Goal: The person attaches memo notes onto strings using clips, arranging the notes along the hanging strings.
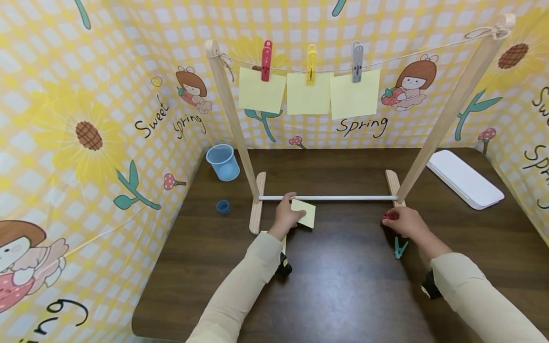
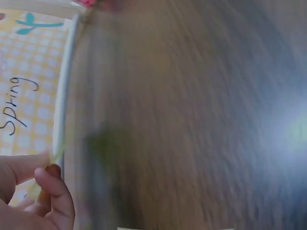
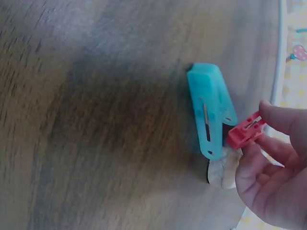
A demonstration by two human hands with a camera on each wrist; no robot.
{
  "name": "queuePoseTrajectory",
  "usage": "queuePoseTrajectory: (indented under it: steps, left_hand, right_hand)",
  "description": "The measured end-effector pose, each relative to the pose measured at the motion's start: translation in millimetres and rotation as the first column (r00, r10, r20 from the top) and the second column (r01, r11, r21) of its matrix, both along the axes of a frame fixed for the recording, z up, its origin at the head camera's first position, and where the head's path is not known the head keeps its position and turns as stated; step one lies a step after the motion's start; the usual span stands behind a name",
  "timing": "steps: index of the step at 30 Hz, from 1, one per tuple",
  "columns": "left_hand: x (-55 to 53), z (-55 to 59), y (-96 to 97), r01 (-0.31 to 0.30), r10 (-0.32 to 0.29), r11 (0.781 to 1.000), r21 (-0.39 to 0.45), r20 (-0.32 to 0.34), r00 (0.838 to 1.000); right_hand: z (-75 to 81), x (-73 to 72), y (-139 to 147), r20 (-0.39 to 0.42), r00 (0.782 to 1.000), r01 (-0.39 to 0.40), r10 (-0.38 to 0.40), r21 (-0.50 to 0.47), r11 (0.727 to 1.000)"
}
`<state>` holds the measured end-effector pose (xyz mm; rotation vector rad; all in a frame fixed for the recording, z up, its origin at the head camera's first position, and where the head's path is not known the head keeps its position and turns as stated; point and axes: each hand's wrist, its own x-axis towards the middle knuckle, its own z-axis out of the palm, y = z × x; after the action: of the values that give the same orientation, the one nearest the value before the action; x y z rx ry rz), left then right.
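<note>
My left hand [image 1: 288, 215] pinches a yellow paper square [image 1: 307, 213] between thumb and fingers, near the left foot of a wooden frame. In the left wrist view that paper shows almost edge-on. At the right, my right hand [image 1: 406, 222] pinches a red clothespin [image 3: 245, 132] by its end, beside the frame's right foot. Close to it on the table lies a teal clothespin [image 3: 206, 110]. Another yellow paper [image 1: 283, 242] lies partly hidden under my left forearm. Three yellow papers hang from a string by a red clothespin [image 1: 267, 61], a yellow clothespin [image 1: 311, 64] and a grey clothespin [image 1: 357, 62].
Two wooden posts [image 1: 233, 124] hold the string, with a white rod [image 1: 334, 197] joining them low down. A blue cup [image 1: 224, 164] and a small blue ring [image 1: 223, 206] sit at the left. A white case [image 1: 465, 178] lies at the back right.
</note>
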<state>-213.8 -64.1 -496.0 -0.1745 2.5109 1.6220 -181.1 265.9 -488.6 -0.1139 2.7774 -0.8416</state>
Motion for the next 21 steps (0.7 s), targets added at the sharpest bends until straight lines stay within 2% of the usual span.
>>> queuePoseTrajectory:
  steps: [2, 5, 8, 12, 17, 21]
  left_hand:
    - [-0.1, 1.0, 3.9, -0.026, 0.021, 0.993, 0.118, 0.044, 0.999]
    - [1.5, 5.3, 11.2, -0.061, 0.036, 0.967, 0.247, 0.105, 0.994]
    - [3.8, 12.1, 20.7, -0.074, 0.035, 0.943, 0.325, 0.127, 0.991]
    - [6.4, 25.6, 32.7, -0.068, 0.015, 0.912, 0.404, 0.135, 0.991]
    - [8.9, 47.6, 47.0, -0.009, -0.063, 0.874, 0.485, 0.131, 0.989]
    - [11.9, 70.1, 60.0, 0.024, -0.118, 0.825, 0.564, 0.131, 0.984]
  right_hand:
    - [2.7, 1.3, 2, 0.01, 1.0, -0.012, 0.012, -0.049, 0.999]
    - [8.4, 3.8, 2, 0.016, 0.999, -0.044, 0.046, -0.097, 0.994]
    - [17.4, 6.3, 3, -0.012, 0.997, -0.074, 0.073, -0.104, 0.992]
    - [33.7, 7.4, 7, -0.055, 0.997, -0.06, 0.053, -0.13, 0.99]
    - [62.1, 6.7, 10, -0.135, 0.99, 0.019, -0.043, -0.173, 0.985]
    - [88.8, 6.3, 8, -0.221, 0.961, 0.11, -0.166, -0.245, 0.963]
